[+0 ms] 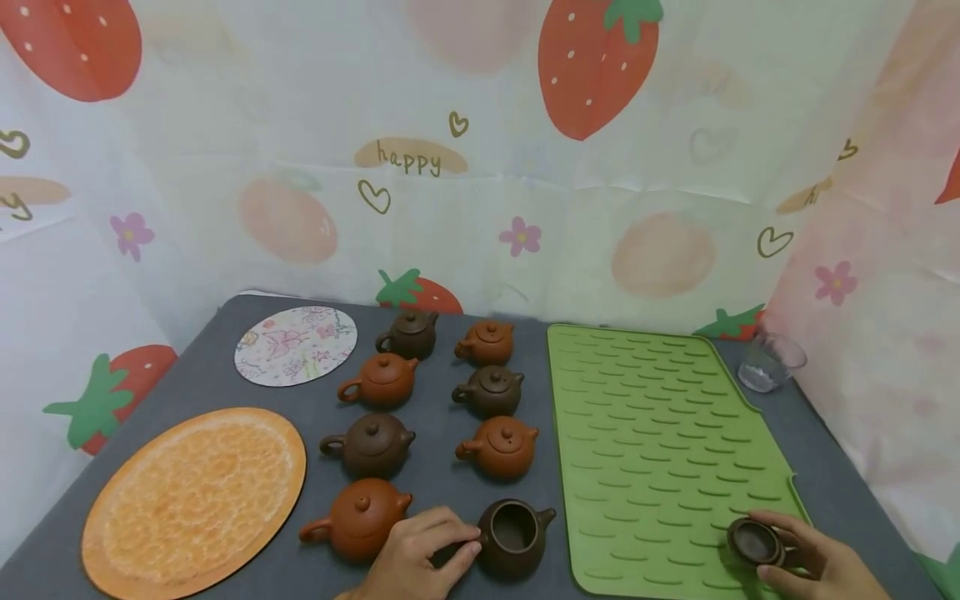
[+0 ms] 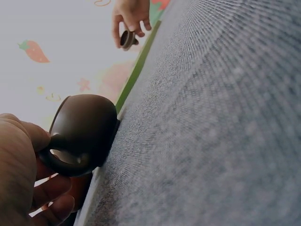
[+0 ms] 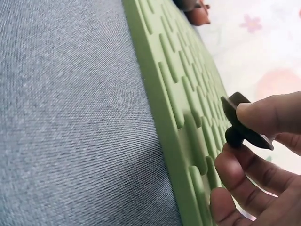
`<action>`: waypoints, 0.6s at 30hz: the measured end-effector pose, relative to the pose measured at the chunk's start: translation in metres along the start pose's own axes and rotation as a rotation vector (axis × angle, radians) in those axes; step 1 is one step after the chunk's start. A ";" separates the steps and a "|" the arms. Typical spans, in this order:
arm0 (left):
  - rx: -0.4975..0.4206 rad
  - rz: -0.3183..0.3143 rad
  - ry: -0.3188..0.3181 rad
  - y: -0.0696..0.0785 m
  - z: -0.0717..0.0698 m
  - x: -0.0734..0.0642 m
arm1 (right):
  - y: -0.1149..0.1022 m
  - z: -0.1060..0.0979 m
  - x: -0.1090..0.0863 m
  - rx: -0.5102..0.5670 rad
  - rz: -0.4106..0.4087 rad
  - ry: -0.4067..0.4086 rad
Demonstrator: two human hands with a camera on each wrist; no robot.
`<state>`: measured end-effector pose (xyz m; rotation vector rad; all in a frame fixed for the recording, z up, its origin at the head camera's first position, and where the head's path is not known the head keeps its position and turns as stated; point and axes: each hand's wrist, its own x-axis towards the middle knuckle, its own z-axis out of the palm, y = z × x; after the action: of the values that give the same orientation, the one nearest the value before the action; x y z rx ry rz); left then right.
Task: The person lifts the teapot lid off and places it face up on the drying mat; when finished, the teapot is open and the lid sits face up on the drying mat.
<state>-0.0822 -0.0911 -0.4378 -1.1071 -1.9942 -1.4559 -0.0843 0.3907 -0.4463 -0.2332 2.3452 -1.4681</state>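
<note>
A dark brown teapot (image 1: pixel 513 542) stands lidless on the grey table, its spout to the right. My left hand (image 1: pixel 425 550) pinches its handle between thumb and fingers, as the left wrist view also shows at the teapot handle (image 2: pixel 70 165). Over the near right part of the green ridged mat (image 1: pixel 637 467), my right hand (image 1: pixel 817 558) holds the small dark teapot lid (image 1: pixel 753 542) by its edge. In the right wrist view the lid (image 3: pixel 240 117) is tilted, its round knob towards the mat and fingers. A lidded orange-brown teapot (image 1: pixel 367 518) stands just left of my left hand.
Several lidded teapots in dark brown and orange-brown, such as the orange-brown teapot (image 1: pixel 498 448), form two columns. An orange oval placemat (image 1: pixel 202 500) and a patterned white one (image 1: pixel 296 346) lie left. A clear glass (image 1: pixel 768 364) stands at the mat's far right, beside the fabric wall.
</note>
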 end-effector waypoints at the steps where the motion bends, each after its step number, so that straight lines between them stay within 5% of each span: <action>1: 0.001 -0.002 -0.001 0.000 0.000 0.000 | 0.001 -0.001 0.000 0.015 -0.004 -0.019; 7: 0.001 -0.009 -0.007 0.001 -0.001 0.000 | 0.005 -0.005 0.003 0.053 -0.023 -0.089; 13: 0.011 -0.033 -0.017 -0.023 0.007 -0.017 | 0.007 -0.005 0.003 0.072 -0.019 -0.114; 18: 0.006 -0.023 -0.010 -0.005 0.002 -0.005 | 0.007 -0.002 0.004 0.053 -0.006 -0.093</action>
<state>-0.0835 -0.0919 -0.4451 -1.0944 -2.0232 -1.4583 -0.0886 0.3947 -0.4527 -0.2883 2.2313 -1.4882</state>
